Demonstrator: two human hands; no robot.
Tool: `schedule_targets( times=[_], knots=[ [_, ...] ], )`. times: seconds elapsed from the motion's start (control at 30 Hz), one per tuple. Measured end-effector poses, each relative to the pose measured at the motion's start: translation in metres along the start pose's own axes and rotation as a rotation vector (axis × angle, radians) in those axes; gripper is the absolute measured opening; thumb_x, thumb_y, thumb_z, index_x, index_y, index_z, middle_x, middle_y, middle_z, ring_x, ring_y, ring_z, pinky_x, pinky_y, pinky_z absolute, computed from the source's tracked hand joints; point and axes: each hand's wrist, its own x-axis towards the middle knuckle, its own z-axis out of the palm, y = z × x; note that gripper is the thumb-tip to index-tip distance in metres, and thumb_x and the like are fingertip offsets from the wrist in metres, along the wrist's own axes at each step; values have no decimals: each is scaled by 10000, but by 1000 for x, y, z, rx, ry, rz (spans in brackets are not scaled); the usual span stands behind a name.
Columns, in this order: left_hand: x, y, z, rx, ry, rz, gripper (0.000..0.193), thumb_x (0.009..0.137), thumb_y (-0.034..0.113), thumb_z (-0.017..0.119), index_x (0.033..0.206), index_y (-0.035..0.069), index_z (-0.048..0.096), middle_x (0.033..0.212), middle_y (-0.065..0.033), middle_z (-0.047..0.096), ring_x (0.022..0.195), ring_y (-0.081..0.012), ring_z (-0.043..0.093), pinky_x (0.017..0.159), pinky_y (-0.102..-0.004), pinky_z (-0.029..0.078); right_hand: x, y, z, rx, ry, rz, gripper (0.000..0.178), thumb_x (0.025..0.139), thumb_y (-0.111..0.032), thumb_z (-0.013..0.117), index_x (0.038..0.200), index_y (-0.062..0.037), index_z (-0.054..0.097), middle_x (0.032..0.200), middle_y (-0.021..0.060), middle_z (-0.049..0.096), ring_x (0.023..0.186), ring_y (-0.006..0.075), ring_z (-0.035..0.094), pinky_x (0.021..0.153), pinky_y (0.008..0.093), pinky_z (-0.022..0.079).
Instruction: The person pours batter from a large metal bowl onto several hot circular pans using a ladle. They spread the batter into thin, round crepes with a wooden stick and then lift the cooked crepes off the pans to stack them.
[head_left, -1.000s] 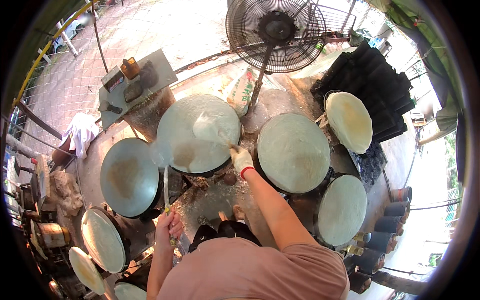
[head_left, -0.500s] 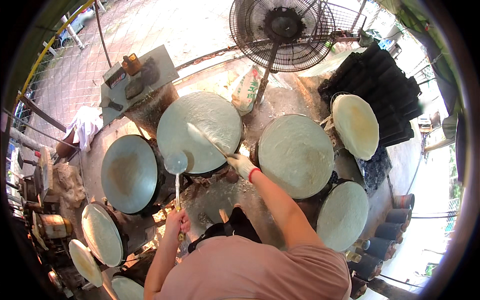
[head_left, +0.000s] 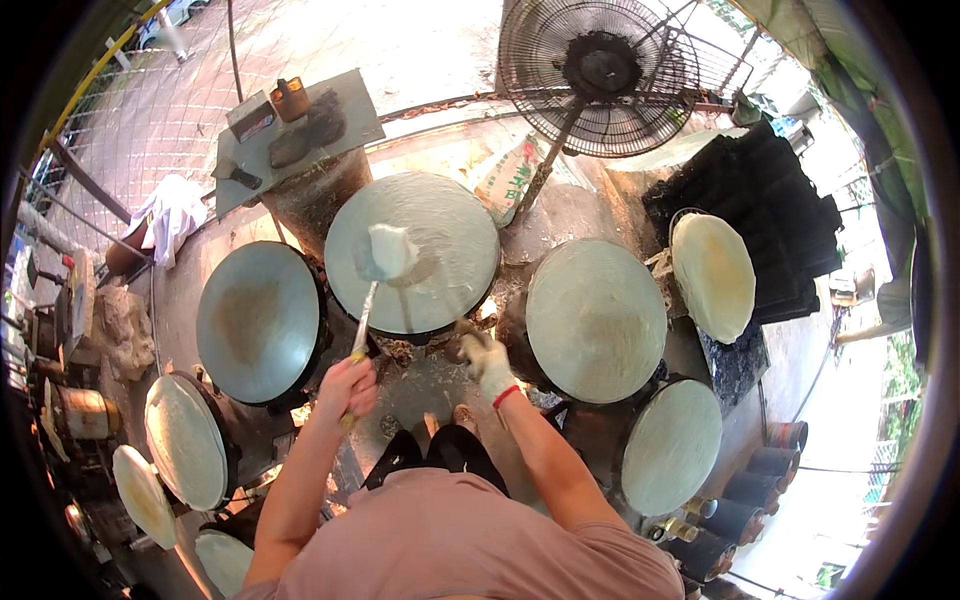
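Note:
In my closed left hand (head_left: 347,388) is the handle of a long ladle (head_left: 368,308). Its bowl, full of white batter (head_left: 392,248), hangs over the middle griddle (head_left: 440,290), which has a pale, streaked coating. My right hand (head_left: 485,365), in a whitish work glove with a red cuff, is at that griddle's near right edge. Its fingers look curled, but motion smears them and what they hold cannot be made out. To its right stands another round griddle (head_left: 595,320) with a pale layer. A bare grey griddle (head_left: 258,320) with a brown patch stands left of the ladle.
More coated griddles (head_left: 672,447) (head_left: 186,440) stand at both sides. A pale round sheet (head_left: 713,277) lies at right beside black stacked tiles (head_left: 745,220). A large fan (head_left: 600,70) and a sack (head_left: 508,180) stand ahead, a small table (head_left: 355,105) at far left.
The ladle has moved forward and right over the middle griddle, now with batter showing in its bowl. My gloved right hand has come back from the griddle; the long spreader seen across it is no longer there.

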Motion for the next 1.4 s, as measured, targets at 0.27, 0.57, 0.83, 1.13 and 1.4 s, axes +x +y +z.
schedule_targets(
  times=[0.27, 0.57, 0.83, 1.13, 1.4],
  knots=[
    [-48, 2, 15, -167, 54, 3, 80, 939, 170, 482, 950, 91, 471, 587, 21, 389, 370, -58, 335, 309, -221, 274, -2, -6, 12, -724, -189, -281, 395, 876, -196, 562, 1243, -51, 552, 963, 66, 646, 818, 127, 549, 777, 257, 439],
    [-120, 35, -17, 102, 338, 395, 118, 832, 25, 482, 929, 56, 424, 577, -7, 387, 345, -94, 354, 307, -243, 301, -2, 18, 70, -281, -211, -87, 407, 917, -155, 539, 1321, -139, 497, 789, -57, 504, 547, 34, 392, 436, 188, 288],
    [5, 36, -217, 738, 675, 593, 201, 807, 103, 532, 974, 6, 477, 651, -102, 534, 527, -203, 531, 482, -327, 419, 8, 70, 213, -134, -213, -62, 434, 922, -172, 516, 1352, -150, 459, 802, -29, 546, 543, 36, 407, 438, 192, 311],
    [8, 102, -305, 1353, 749, 416, 247, 833, 113, 525, 1027, 6, 415, 891, -262, 602, 835, -463, 574, 728, -527, 451, 27, 135, 294, -858, 26, -331, 445, 894, -328, 480, 1304, -155, 487, 1135, 164, 613, 1036, 335, 588, 882, 379, 450],
    [-27, 135, -370, 1539, 783, 514, 240, 849, 106, 536, 1048, 25, 428, 902, -220, 590, 815, -420, 601, 674, -504, 476, 22, 153, 328, -434, 109, -346, 416, 878, -219, 489, 1240, -22, 546, 1176, 141, 615, 1115, 194, 558, 959, 280, 396]
  ],
)
